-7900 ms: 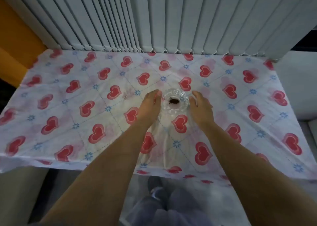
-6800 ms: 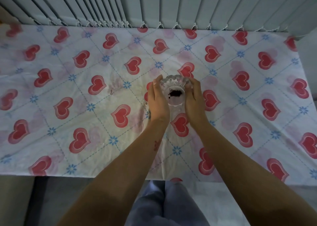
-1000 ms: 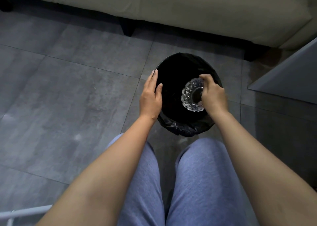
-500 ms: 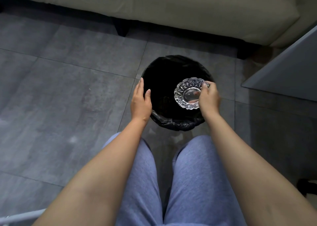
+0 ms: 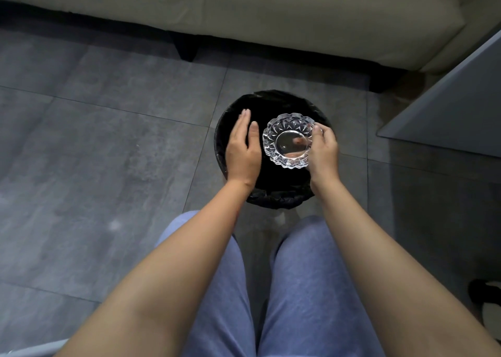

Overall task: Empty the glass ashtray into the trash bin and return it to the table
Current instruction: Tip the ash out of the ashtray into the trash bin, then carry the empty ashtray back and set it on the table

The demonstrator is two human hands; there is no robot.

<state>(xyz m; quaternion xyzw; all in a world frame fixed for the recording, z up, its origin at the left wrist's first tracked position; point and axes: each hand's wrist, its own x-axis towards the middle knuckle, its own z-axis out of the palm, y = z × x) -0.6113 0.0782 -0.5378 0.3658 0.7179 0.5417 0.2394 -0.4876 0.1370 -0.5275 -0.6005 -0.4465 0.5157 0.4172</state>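
Since half a second ago, the glass ashtray (image 5: 289, 140) has turned mouth-up and my left hand (image 5: 242, 149) has come in from the bin's left rim to just beside the ashtray. I count one ashtray, one trash bin (image 5: 271, 196), two hands. My right hand (image 5: 322, 150) holds the ashtray by its right edge, the fingers (image 5: 317, 130) closed over the scalloped rim, above the bin's opening. My left hand is flat and open, fingers together, holding nothing, not touching the glass. I see the ashtray's clear bowl empty. I see the bin standing on the grey tiled floor (image 5: 108, 153), lined with a black bag; its interior is too dark to tell the contents. My knees in blue trousers (image 5: 306, 289) sit at the near edge.
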